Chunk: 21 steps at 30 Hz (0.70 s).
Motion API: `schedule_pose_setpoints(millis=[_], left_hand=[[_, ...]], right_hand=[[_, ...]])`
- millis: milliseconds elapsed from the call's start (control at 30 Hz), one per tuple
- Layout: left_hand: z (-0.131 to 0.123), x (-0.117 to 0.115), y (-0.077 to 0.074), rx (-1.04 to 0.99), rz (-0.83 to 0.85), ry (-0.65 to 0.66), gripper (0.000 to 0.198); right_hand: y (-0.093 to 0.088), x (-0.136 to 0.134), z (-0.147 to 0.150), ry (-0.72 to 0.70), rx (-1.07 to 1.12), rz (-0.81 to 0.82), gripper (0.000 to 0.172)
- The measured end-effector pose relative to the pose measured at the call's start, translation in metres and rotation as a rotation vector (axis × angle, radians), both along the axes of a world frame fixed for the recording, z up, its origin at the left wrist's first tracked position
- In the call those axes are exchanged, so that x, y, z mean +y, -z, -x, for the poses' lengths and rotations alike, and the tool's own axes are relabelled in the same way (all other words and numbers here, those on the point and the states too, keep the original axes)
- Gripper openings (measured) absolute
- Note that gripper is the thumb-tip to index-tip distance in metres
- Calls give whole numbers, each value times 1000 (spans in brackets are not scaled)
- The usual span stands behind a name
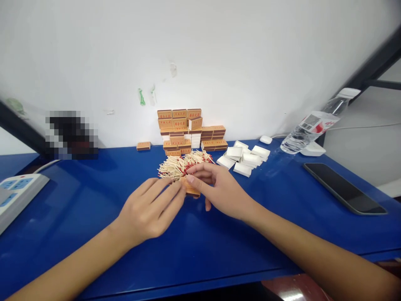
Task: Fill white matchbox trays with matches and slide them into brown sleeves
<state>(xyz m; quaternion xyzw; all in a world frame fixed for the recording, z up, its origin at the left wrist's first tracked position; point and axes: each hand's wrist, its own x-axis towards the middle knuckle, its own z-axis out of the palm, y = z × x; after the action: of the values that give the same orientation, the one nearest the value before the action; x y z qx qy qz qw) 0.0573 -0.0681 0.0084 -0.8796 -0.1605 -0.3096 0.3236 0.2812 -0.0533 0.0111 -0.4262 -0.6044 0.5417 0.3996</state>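
A small orange matchbox [193, 191] is between my two hands, just in front of a heap of loose matches [175, 165] with red heads. My right hand [224, 188] grips it from the right, thumb on its upper side and fingers curled behind. From the left, my left hand [153, 209] closes its fingertips on the box's left end. Its thumb is hidden, and I cannot tell whether a match is also between these fingers. Behind the heap, several orange matchboxes [180, 123] are stacked against the wall. To the right lie several white inner trays [250, 159] in a loose pile.
One matchbox [143, 146] lies apart near the wall. A leaning water bottle [316, 121], a white charger [313, 149] and a phone [344, 188] are on the right of the blue table [200, 255]. A power strip [21, 196] is at the left edge.
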Motion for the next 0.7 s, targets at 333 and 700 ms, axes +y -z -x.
schedule_pose_setpoints(millis=[333, 700], left_hand=[[-2, 7, 14, -376, 644, -17, 47], [9, 14, 15, -474, 820, -44, 33]], right_hand=[[9, -1, 2, -45, -17, -115, 29], [15, 3, 2, 63, 6, -132, 29]])
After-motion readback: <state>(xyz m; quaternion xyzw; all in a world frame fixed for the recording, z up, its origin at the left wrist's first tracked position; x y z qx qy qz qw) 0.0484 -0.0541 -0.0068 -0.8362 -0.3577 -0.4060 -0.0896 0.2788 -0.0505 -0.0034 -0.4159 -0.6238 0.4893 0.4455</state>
